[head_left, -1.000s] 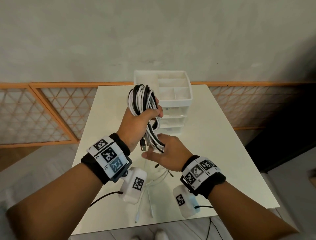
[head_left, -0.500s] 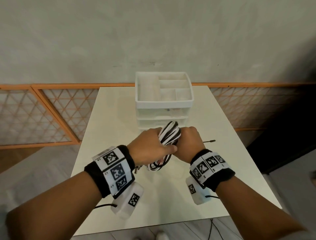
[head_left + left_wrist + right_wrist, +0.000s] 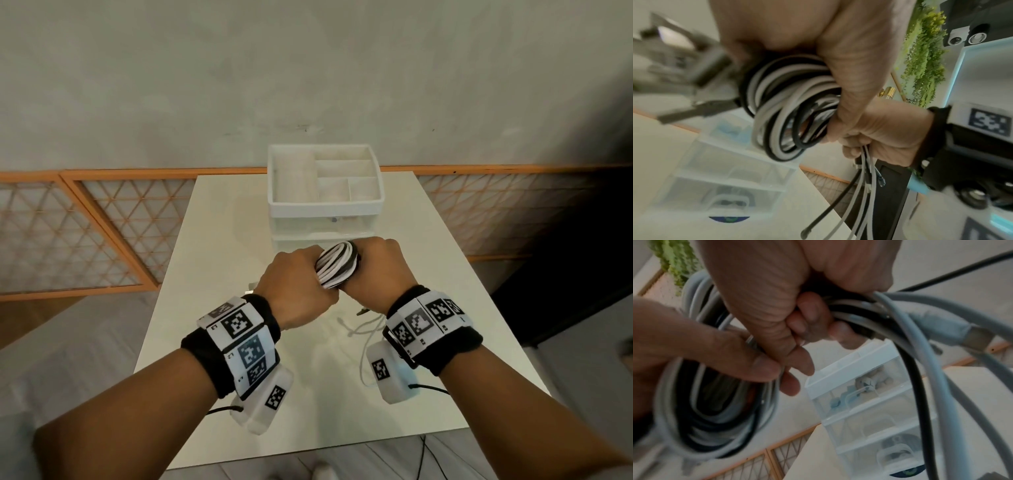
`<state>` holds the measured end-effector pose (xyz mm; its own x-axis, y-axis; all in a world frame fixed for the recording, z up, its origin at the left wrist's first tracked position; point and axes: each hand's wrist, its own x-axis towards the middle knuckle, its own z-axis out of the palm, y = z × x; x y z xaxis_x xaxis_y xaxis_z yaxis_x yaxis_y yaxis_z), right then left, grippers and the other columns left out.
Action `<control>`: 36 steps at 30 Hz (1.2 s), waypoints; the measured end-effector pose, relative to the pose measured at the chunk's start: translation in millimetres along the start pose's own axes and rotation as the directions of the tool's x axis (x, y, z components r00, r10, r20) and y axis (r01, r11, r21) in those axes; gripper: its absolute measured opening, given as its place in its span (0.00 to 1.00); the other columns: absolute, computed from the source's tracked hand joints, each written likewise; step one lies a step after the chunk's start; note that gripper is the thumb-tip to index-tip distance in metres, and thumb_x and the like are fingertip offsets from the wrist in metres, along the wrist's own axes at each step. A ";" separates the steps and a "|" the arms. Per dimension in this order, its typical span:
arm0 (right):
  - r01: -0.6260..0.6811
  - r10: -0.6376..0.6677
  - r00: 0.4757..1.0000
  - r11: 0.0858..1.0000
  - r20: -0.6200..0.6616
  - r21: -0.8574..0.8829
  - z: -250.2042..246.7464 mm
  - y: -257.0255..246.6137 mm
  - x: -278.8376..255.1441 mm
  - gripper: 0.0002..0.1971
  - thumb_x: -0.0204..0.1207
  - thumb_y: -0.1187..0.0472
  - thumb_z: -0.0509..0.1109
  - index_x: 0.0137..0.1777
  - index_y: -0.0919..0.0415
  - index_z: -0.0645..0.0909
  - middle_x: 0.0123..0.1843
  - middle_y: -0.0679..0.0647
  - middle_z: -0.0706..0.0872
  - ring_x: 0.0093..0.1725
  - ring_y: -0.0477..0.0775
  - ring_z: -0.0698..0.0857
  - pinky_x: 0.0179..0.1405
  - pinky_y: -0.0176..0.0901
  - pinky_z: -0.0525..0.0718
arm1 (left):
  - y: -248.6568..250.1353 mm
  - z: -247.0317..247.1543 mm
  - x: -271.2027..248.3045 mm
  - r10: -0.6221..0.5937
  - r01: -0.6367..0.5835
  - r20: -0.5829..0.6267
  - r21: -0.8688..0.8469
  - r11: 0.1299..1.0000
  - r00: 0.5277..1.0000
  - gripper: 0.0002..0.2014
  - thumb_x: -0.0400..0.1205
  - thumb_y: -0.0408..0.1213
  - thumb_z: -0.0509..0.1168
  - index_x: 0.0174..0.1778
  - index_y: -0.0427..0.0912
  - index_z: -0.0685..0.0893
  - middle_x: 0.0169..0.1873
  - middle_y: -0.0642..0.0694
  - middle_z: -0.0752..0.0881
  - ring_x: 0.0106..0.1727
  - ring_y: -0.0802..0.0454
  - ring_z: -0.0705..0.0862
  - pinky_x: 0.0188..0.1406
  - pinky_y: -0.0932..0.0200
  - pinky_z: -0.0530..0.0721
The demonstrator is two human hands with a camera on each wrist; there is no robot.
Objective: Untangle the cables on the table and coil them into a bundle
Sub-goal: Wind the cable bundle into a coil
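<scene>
A coil of black and white cables [image 3: 337,266] sits between my two hands above the middle of the white table [image 3: 219,260]. My left hand [image 3: 298,284] grips the coil [image 3: 785,110] on its left side, fingers curled through the loops. My right hand [image 3: 375,270] grips the coil's right side, fingers wrapped round the strands [image 3: 859,311]. Loose cable ends [image 3: 861,191] hang down from my right fist, and a white tail [image 3: 363,329] trails on the table below. Blurred plugs [image 3: 701,108] stick out past the left hand.
A white drawer organiser [image 3: 323,195] with open top compartments stands just behind my hands, its clear drawers [image 3: 869,395] holding small items. An orange lattice rail [image 3: 102,222] runs along the wall behind the table. The table's near edge [image 3: 308,452] lies below my forearms.
The coil has come down from chest height in front of the organiser to just above the table. My right hand has moved up from under the coil and now grips its right side.
</scene>
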<state>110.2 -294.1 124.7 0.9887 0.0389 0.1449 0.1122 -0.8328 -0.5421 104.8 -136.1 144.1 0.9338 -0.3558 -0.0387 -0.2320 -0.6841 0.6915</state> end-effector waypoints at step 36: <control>0.224 -0.236 0.972 0.901 -0.014 0.372 53.1 -23.1 -41.4 0.26 0.87 0.50 0.54 0.83 0.57 0.65 0.81 0.51 0.66 0.69 0.50 0.80 0.70 0.47 0.81 | -16.1 5.8 2.8 -0.332 0.155 -0.002 -0.882 0.446 0.943 0.10 0.77 0.45 0.74 0.43 0.43 0.83 0.32 0.41 0.85 0.32 0.45 0.86 0.29 0.54 0.83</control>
<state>71.9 -247.2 87.3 0.9327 0.2268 0.2803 0.3598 -0.5359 -0.7637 109.6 -129.8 128.7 0.9583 -0.1078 -0.2647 0.2818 0.2015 0.9381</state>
